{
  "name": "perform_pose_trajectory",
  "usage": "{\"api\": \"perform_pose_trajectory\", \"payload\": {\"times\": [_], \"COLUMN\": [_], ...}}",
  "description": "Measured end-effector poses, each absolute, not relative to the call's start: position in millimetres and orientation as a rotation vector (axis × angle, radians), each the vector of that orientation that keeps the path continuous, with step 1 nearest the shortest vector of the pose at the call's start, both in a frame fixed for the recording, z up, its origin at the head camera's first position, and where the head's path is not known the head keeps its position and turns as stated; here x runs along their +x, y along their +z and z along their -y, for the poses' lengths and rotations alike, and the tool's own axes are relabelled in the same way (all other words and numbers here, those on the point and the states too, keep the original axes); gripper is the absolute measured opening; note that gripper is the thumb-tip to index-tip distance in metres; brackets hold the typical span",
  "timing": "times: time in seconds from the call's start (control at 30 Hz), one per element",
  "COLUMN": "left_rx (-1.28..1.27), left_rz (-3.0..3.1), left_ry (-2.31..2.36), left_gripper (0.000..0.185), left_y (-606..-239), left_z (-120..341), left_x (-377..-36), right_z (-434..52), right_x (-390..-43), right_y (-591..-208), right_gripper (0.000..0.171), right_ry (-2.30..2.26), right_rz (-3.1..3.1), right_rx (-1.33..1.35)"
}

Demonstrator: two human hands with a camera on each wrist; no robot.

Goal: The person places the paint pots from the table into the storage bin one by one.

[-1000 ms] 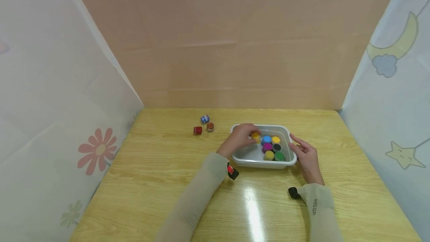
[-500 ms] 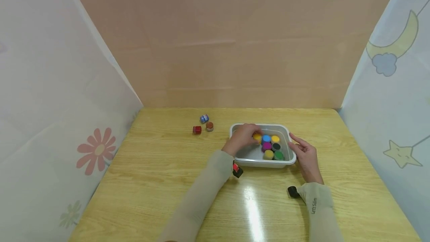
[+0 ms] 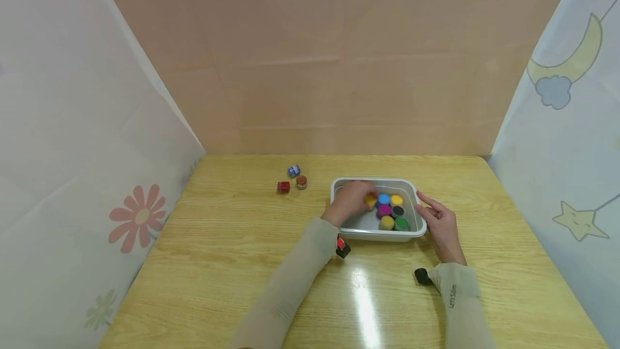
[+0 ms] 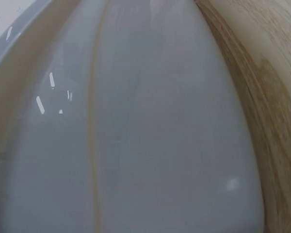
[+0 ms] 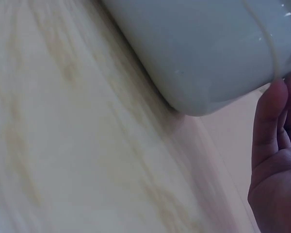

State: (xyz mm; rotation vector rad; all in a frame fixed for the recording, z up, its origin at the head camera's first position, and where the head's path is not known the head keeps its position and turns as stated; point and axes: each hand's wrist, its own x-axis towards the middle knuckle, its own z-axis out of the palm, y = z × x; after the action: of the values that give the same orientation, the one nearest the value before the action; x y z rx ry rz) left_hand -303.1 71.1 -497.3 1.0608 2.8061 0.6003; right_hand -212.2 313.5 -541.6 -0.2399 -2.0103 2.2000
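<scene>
A white rectangular tray [image 3: 373,236] stands on the table and holds several small lidded jars. My left hand [image 3: 350,201] reaches into it and holds a jar with a yellow-orange lid [image 3: 370,201] beside the blue-lidded jar [image 3: 383,200]; its fingertips are partly hidden. At the tray's right end my right hand [image 3: 442,229] grips the rim, and in the right wrist view its thumb [image 5: 271,104] touches the tray's edge. Also inside are jars with magenta [image 3: 384,210], black [image 3: 398,211], green [image 3: 401,223] and yellow lids. The left wrist view shows only the tray's outer wall [image 4: 169,121] and table.
Left of the tray lie a blue jar [image 3: 294,170] and a red jar [image 3: 283,187] on their sides, with a brown-orange-lidded jar [image 3: 302,182] next to them. The wooden table [image 3: 218,246] is bounded by patterned side walls and a tan back panel.
My left hand has shifted a little right and lower inside the tray, bringing the yellow-orange-lidded jar close to the blue-lidded one. My right hand stays on the tray's rim.
</scene>
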Motion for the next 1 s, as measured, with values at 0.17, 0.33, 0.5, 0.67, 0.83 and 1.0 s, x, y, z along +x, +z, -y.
{"api": "perform_pose_trajectory", "payload": {"times": [0.17,0.33,0.5,0.67,0.83,1.0], "left_rx": [1.055,1.060,1.062,1.052,1.034,1.016], "left_rz": [-2.806,-2.799,-2.785,-2.794,-2.823,-2.861], "left_ry": [0.605,0.593,0.600,0.598,0.618,0.620], "left_gripper": [0.028,0.030,0.032,0.033,0.032,0.030], "left_y": [-499.0,-500.0,-499.3,-500.6,-503.2,-503.2], "left_z": [-71.2,-71.9,-72.0,-72.1,-72.2,-72.8], "left_x": [-303.4,-303.4,-303.0,-303.2,-303.7,-303.3], "right_z": [-313.7,-313.3,-313.0,-312.4,-312.2,-312.5], "right_x": [-212.2,-212.3,-211.7,-212.2,-212.0,-211.5], "right_y": [-541.8,-541.5,-541.2,-540.7,-540.4,-540.5], "right_gripper": [0.048,0.049,0.048,0.047,0.048,0.048], "right_ry": [2.207,2.203,2.194,2.197,2.214,2.219], "right_rz": [2.019,2.020,2.021,2.006,1.995,1.995], "right_rx": [-0.250,-0.251,-0.251,-0.244,-0.230,-0.227]}}
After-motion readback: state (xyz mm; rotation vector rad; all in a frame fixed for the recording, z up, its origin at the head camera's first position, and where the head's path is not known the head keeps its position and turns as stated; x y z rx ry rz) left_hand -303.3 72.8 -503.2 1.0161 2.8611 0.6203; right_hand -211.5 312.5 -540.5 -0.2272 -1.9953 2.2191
